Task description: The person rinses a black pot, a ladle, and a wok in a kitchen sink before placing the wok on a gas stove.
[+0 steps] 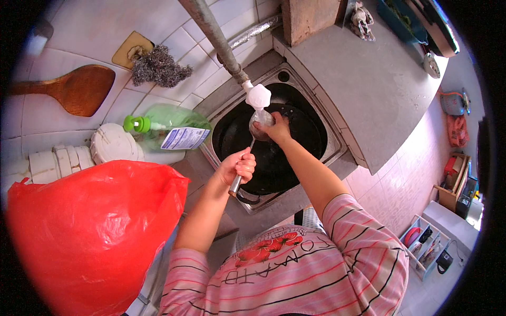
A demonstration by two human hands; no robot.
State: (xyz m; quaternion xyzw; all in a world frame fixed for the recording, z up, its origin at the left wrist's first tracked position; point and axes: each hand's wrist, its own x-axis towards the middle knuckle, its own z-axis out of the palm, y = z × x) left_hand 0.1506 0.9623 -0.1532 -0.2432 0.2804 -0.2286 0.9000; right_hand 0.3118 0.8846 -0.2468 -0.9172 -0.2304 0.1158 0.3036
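Observation:
My left hand is closed round the handle of a metal ladle, whose round bowl lies under the white tap head. Water seems to run from the tap onto the bowl. With its fingers on the far side and rim of that bowl, my right hand touches the ladle. Below both hands a large black wok sits inside the steel sink; one looped handle shows at its near edge. The fingertips of my right hand are partly hidden by the bowl.
Left of the sink stand a green pump bottle and a white lidded tub. A big red plastic bag bulges at lower left. A wooden spatula and steel wool are by the tiled wall. A grey counter adjoins on the right.

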